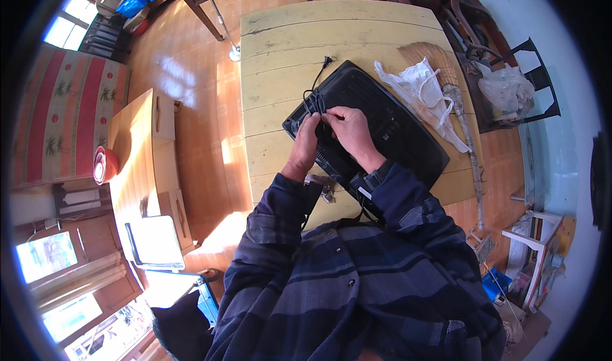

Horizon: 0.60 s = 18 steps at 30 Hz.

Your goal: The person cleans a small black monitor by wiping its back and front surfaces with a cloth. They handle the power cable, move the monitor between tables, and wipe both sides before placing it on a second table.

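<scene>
A black flat-screen monitor or television (pixel 370 93) lies with its back panel up on the yellow wooden table (pixel 272 88). Over its left edge, a black power cord (pixel 314 101) is gathered into a bundle of several loops. My left hand (pixel 303 143) grips the near end of the bundle between thumb and fingers. Close beside it, my right hand (pixel 355 132) has its thumb and forefinger pinched together at the same end of the cord; what exactly lies between these fingertips is hidden. The two-pin plug (pixel 327 60) rests on the tabletop beyond the loops.
Right of the device are a white cloth or bag (pixel 420 86) and a straw broom (pixel 461 107). Crumpled scraps (pixel 328 193) lie near my left sleeve. A wooden cabinet (pixel 136 145) stands left, a chair with a plastic bag (pixel 507 88) right.
</scene>
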{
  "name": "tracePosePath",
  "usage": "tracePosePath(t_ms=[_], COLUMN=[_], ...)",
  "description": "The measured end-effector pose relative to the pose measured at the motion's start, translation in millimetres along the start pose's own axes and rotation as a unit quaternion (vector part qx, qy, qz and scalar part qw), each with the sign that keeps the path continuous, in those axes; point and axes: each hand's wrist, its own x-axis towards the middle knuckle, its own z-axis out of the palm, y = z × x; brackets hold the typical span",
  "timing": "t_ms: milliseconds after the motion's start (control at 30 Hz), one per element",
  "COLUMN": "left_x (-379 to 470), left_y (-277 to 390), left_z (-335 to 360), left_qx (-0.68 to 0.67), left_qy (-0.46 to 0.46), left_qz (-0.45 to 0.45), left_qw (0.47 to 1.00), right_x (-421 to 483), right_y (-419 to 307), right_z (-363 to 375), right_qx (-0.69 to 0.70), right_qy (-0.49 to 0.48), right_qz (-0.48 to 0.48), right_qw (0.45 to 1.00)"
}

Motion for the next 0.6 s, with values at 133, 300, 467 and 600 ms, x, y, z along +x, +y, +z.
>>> tracePosePath(t_ms=[133,300,467,600], left_x=[1.2,3.3,4.3,6.1], left_y=[3.5,-3.1,-9.2,-16.5], left_z=[8.8,18.5,19.7,16.9], left_qx=[-0.009,-0.016,0.007,0.017], left_qy=[0.054,0.112,0.144,0.135], left_qz=[-0.093,-0.098,-0.096,-0.096], left_qw=[0.994,0.989,0.985,0.986], right_x=[-6.9,-16.3,-18.5,-9.3], right_y=[0.1,-0.4,-4.6,-3.1], right_z=[10.0,7.1,-14.0,-28.9], right_qx=[-0.161,-0.046,0.118,0.19], right_qy=[0.059,0.011,-0.124,-0.168], right_qz=[-0.138,-0.079,0.033,0.07], right_qw=[0.975,0.996,0.985,0.965])
